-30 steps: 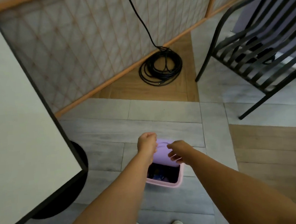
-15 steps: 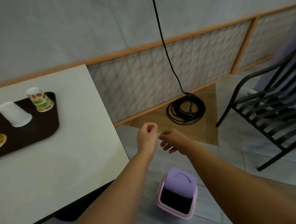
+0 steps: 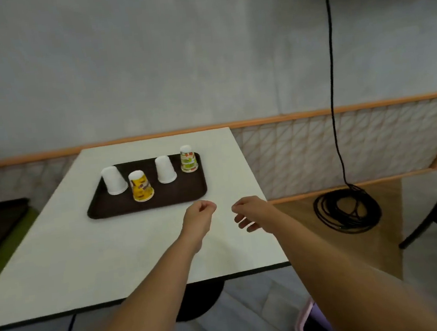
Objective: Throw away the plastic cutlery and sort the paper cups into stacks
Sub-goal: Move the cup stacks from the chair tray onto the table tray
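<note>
A dark tray sits left of centre on the white table, its near rim just above the hands in the frame. Four upturned paper cups stand on it, apart from one another: a left white cup, a yellow printed cup, a right white cup and a green printed cup at the tray's upper right corner (the prints are too blurred to read). Bare tabletop spreads below the tray to the dark front edge. The left hand is curled into an empty fist. The right hand, loose-fingered and empty, hovers by the table's right edge. A pink bin shows at the bottom, and a coiled cable lies on the floor at right.
</note>
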The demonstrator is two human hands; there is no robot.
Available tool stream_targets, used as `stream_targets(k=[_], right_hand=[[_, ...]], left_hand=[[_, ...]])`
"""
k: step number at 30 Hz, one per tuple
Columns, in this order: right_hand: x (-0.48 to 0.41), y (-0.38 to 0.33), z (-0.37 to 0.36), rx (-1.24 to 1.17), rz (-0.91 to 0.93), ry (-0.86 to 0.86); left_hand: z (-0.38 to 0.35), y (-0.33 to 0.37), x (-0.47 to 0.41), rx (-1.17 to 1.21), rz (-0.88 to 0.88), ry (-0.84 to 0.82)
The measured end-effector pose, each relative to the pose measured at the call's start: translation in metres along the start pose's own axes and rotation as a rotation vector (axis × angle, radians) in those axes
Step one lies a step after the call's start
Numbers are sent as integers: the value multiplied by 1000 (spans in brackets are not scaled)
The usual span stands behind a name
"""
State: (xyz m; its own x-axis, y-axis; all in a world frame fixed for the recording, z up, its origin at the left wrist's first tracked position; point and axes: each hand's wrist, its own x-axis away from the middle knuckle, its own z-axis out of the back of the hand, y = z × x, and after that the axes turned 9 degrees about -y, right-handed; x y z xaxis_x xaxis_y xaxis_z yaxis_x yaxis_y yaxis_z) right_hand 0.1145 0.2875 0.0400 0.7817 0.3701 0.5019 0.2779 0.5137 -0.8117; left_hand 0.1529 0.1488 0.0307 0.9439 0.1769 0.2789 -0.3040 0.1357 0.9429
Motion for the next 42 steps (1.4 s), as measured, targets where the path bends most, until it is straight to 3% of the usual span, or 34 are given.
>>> stream_targets(k=[14, 31, 42], right_hand=[[-30, -138, -211, 265, 98, -265], [-141, -244, -354, 473, 204, -553], [-173, -316, -452, 510, 388, -597]], left_hand=[[255, -43, 65, -25, 136, 155], [423, -108, 33, 247, 265, 559], [520, -160, 12, 377, 314, 678]])
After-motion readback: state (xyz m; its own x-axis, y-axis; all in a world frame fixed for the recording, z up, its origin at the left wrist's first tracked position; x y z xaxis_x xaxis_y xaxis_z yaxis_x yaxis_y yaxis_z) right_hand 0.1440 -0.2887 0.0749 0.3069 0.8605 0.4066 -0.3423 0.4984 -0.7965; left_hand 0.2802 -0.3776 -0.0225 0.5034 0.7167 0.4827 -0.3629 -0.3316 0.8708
